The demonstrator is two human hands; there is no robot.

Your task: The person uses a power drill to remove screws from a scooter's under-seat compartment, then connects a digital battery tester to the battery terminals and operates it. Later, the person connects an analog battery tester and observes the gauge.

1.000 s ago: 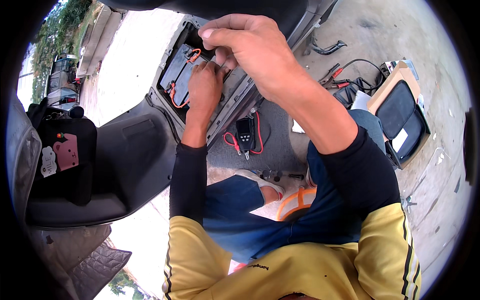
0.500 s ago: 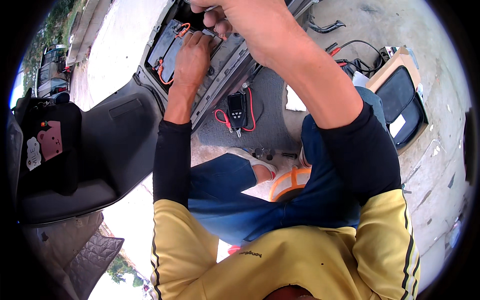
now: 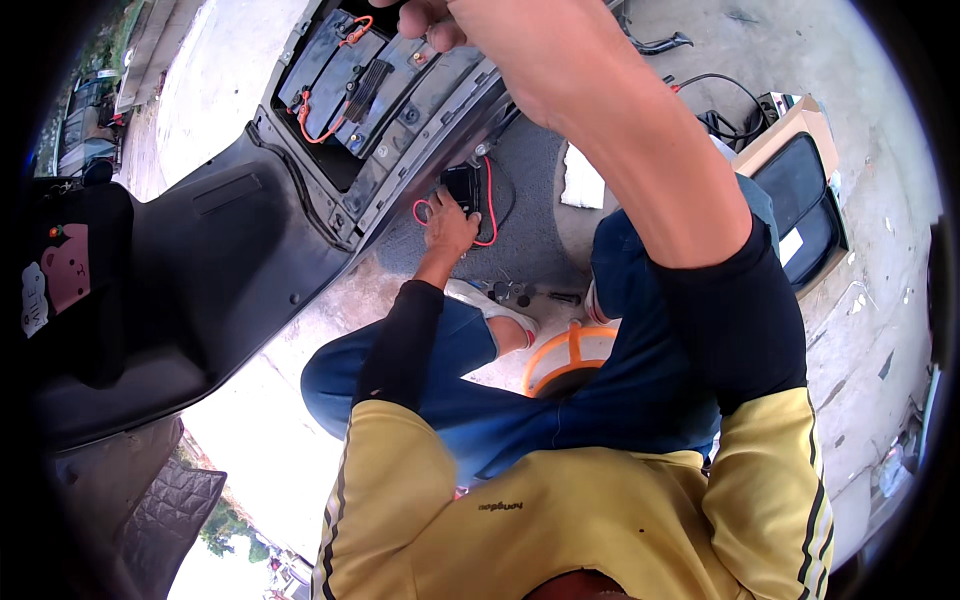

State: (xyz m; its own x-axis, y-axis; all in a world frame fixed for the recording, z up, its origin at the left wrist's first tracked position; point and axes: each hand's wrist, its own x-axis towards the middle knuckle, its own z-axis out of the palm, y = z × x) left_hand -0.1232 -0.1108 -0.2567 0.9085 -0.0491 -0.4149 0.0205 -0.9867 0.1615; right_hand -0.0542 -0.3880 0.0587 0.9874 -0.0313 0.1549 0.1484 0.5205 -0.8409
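Note:
At the middle of the view, my left hand (image 3: 452, 228) is closed over the lower end of a black handheld meter (image 3: 462, 180) with red leads. The meter lies on a grey mat (image 3: 535, 225). My right hand (image 3: 432, 22) is at the top edge, partly cut off, its fingers curled above the battery bay; what they hold is out of view. Below it sit several dark grey batteries (image 3: 335, 75) in the open compartment of a scooter, joined by orange wires (image 3: 318, 130). A black ribbed piece (image 3: 368, 92) lies on the batteries.
The black scooter body (image 3: 235, 270) fills the left side. On the right, an open cardboard box (image 3: 825, 150) holds a black case (image 3: 795, 185), beside black and red cables (image 3: 735, 80). A white piece (image 3: 582, 180) lies near the mat. An orange-framed stool (image 3: 572, 345) stands between my legs.
My left hand has left the batteries and come down to the meter on the mat. My right hand stays high at the top edge. The black ribbed piece is now uncovered.

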